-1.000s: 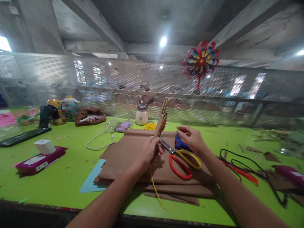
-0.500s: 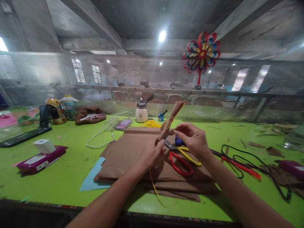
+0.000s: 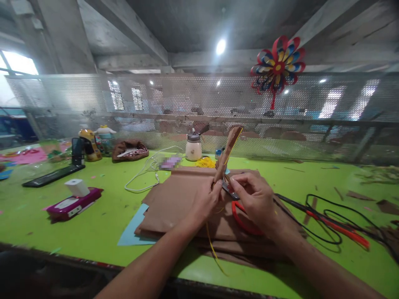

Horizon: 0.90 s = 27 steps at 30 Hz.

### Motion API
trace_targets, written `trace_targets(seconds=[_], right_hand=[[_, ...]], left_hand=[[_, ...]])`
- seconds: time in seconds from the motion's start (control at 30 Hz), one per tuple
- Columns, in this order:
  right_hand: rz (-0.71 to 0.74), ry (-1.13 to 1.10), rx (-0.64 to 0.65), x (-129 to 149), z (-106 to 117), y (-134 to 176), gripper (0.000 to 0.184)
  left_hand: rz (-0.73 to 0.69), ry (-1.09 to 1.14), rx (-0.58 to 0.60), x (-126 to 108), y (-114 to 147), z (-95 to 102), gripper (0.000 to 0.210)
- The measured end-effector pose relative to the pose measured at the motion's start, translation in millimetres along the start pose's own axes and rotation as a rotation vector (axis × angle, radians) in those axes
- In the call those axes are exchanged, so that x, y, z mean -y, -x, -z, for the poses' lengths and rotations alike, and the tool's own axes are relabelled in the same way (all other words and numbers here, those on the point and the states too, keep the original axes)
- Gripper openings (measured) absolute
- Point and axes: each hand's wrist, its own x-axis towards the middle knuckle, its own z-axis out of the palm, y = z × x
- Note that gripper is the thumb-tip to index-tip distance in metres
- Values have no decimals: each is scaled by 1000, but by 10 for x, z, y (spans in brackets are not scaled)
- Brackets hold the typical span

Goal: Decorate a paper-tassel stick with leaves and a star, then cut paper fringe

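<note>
My left hand (image 3: 205,198) is closed round the lower end of a bundle of brown paper strips (image 3: 230,146), which points up and to the right. A yellow string (image 3: 213,247) hangs below that hand, and a yellow line runs along the bundle's edge. My right hand (image 3: 254,199) pinches at the thin, frayed strips beside the bundle's base; its exact hold is partly hidden. Under the right hand lie scissors with a red handle (image 3: 241,221), mostly covered. Beneath both hands is a stack of folded brown paper (image 3: 174,203), with light blue paper (image 3: 132,231) sticking out at left.
A soldering-iron-like tool with a red handle (image 3: 343,230) and black cable lies at right. Behind the stack are a white jar (image 3: 193,150), yellow strings (image 3: 205,162) and a white cable (image 3: 137,189). A purple power strip (image 3: 73,204) sits left. A mesh partition (image 3: 174,99) borders the back.
My right hand has moved in close to my left at the bundle's base and now covers more of the scissors. The whole view has shifted, so things appear further right.
</note>
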Motion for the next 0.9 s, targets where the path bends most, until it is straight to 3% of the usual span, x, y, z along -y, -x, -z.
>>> trace_targets(seconds=[0.27, 0.47, 0.9], right_hand=[[-4, 57, 8, -15, -82, 99, 16], [121, 190, 24, -3, -53, 79, 22], [150, 188, 59, -44, -151, 188, 33]], left_hand=[[-4, 66, 4, -84, 27, 28, 32], [17, 91, 14, -114, 38, 28, 32], [24, 112, -29, -94, 60, 5, 30]])
